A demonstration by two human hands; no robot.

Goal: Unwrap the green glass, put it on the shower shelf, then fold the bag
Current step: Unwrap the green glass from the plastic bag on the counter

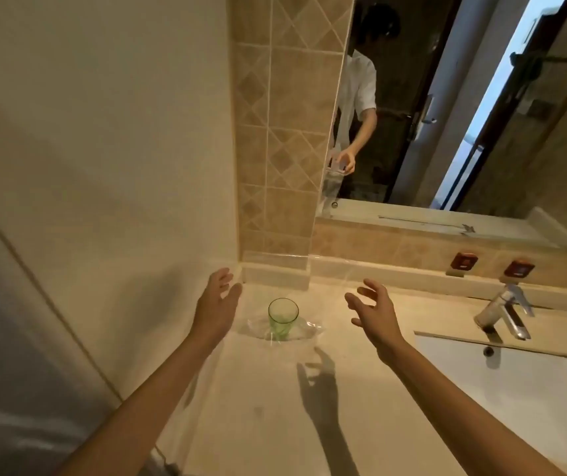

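Observation:
A small green glass (282, 317) stands upright on the beige counter (275, 407), near the corner of the wall. A clear plastic bag (309, 329) lies crumpled flat around its base. My left hand (217, 304) hovers just left of the glass with fingers spread and holds nothing. My right hand (373, 309) hovers to the right of the glass, fingers loosely spread, also holding nothing. Neither hand touches the glass or the bag.
A white sink basin (515, 383) with a chrome tap (503, 312) sits at the right. A tiled pillar (275, 149) and a wall mirror (464, 97) rise behind the counter. A pale wall (86, 166) bounds the left side.

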